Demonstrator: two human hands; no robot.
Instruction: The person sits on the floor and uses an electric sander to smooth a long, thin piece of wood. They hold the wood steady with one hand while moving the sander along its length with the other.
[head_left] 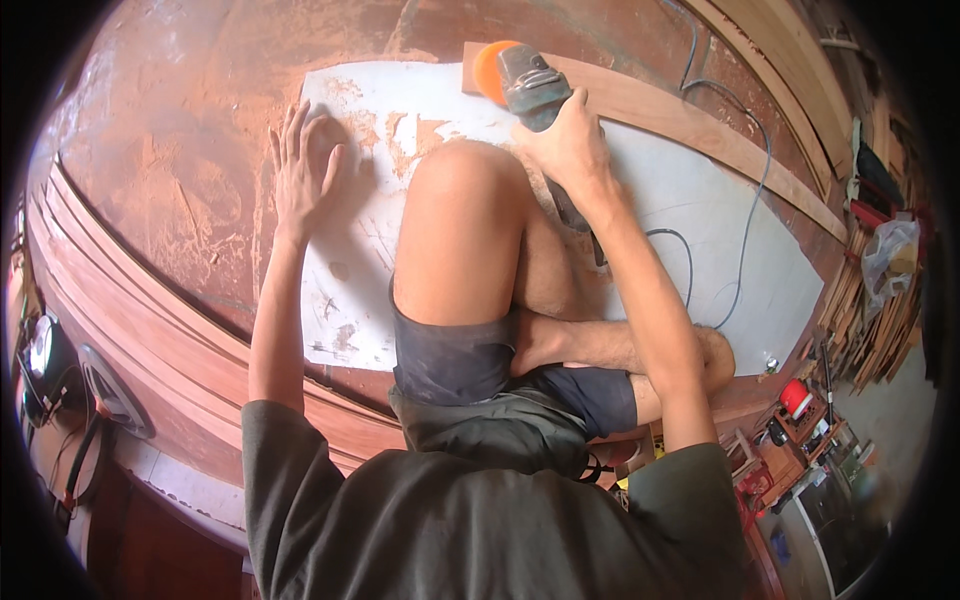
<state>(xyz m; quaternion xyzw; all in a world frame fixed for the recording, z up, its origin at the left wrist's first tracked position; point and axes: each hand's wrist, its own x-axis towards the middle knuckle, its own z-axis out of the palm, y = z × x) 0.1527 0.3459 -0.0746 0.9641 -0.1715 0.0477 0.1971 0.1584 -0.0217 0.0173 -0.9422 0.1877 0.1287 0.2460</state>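
In my right hand (570,145) is an angle grinder (532,82), its body dark grey-green, gripped just behind the head. An orange disc (492,72) on the grinder sits over the left end of a long wooden plank (640,100). I cannot tell whether the disc touches the wood. My left hand (302,170) is spread open and empty at the left edge of a white sheet (350,250). Whether its fingers rest on the surface is unclear. My bent knee stands between the two hands.
Reddish-brown dust covers the wooden surface (170,180) at the left. A thin cable (762,190) loops over the plank and sheet. Long wooden strips (150,290) lie at left. Thin offcuts (885,325) are piled at right, near a clear plastic bag (888,262).
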